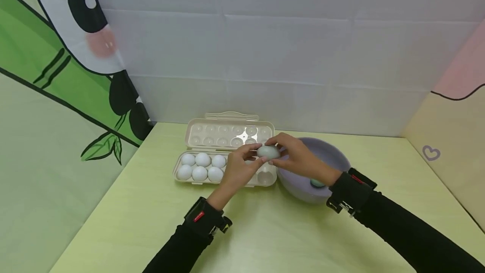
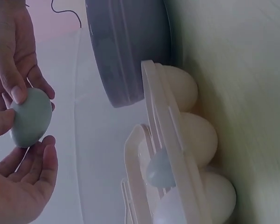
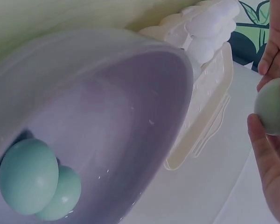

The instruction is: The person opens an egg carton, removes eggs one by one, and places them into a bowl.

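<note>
Over the right part of an egg carton (image 1: 265, 179), both hands hold one pale green egg (image 1: 268, 152). My left hand (image 1: 242, 164) grips its left end between thumb and fingers. The fingers of my right hand (image 1: 297, 159) pinch the other end. In the left wrist view the held egg (image 2: 31, 118) is well above the carton. Several white eggs (image 1: 199, 173) fill the carton's left cups, and one pale green egg (image 2: 160, 170) shows in the carton from the left wrist. My hands hide some of the middle cups in the head view.
To the carton's right stands a purple bowl (image 1: 323, 151), with two green eggs (image 3: 29, 176) lying in it. The carton's lid (image 1: 192, 132) is folded back toward the white wall cloth (image 1: 284, 54). A yellow-green cloth (image 1: 151, 222) covers the table.
</note>
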`<state>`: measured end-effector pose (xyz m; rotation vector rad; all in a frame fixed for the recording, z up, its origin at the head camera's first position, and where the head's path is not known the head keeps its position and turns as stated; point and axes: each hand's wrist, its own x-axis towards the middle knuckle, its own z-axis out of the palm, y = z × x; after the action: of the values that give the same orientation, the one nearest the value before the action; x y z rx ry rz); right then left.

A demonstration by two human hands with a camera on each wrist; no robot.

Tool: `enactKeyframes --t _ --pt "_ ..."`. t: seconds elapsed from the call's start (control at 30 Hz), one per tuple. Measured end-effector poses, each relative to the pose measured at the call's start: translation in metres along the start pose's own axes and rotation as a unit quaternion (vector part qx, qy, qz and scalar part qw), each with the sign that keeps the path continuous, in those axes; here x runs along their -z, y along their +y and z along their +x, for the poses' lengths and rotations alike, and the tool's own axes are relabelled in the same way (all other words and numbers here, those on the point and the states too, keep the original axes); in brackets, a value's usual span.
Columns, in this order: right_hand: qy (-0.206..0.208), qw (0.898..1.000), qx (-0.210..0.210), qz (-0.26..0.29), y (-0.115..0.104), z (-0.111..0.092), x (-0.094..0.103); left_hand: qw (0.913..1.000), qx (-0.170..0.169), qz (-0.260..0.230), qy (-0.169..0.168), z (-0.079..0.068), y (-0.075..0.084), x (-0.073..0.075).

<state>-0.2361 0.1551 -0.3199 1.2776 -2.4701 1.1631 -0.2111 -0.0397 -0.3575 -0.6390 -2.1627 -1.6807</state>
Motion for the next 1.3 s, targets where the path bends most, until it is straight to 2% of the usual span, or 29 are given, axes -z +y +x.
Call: enactKeyframes --t 0.13,0.27,0.37,0.57,0.67,0.8,0.93,1.03,1.13,1.23,1.3 --pt "-0.004 1.0 -0.013 -0.018 0.004 0.002 0.006 0.9946 -0.026 0.098 -0.021 0.005 -0.009 0.01" --pt "-0.006 0.998 -0.054 -0.022 0.01 -0.001 0.013 0.9752 -0.03 0.216 -0.038 0.009 -0.021 0.019" --pt "-0.01 0.996 -0.085 -0.024 0.019 -0.003 0.021 0.9608 -0.007 0.271 -0.057 0.013 -0.031 0.021" --pt "-0.022 0.993 -0.106 -0.054 0.046 -0.008 0.039 0.9398 0.049 0.325 -0.093 0.022 -0.048 0.016" --pt "-0.035 0.99 -0.118 -0.068 0.058 -0.01 0.048 0.9296 0.047 0.348 -0.112 0.028 -0.057 0.012" --pt "-0.062 0.986 -0.127 -0.089 0.072 -0.012 0.06 0.9147 0.028 0.384 -0.124 0.034 -0.065 0.005" --pt "-0.095 0.98 -0.131 -0.115 0.078 -0.015 0.064 0.8991 0.04 0.413 -0.139 0.035 -0.064 0.0" --pt "-0.124 0.975 -0.132 -0.132 0.083 -0.017 0.062 0.8936 0.064 0.419 -0.147 0.036 -0.063 -0.002" --pt "-0.152 0.969 -0.121 -0.151 0.09 -0.02 0.057 0.8933 0.079 0.418 -0.145 0.036 -0.062 -0.003" --pt "-0.171 0.965 -0.11 -0.168 0.095 -0.023 0.051 0.8981 0.076 0.411 -0.135 0.035 -0.063 -0.003" --pt "-0.176 0.963 -0.108 -0.174 0.097 -0.024 0.047 0.9011 0.062 0.41 -0.126 0.034 -0.064 -0.003"
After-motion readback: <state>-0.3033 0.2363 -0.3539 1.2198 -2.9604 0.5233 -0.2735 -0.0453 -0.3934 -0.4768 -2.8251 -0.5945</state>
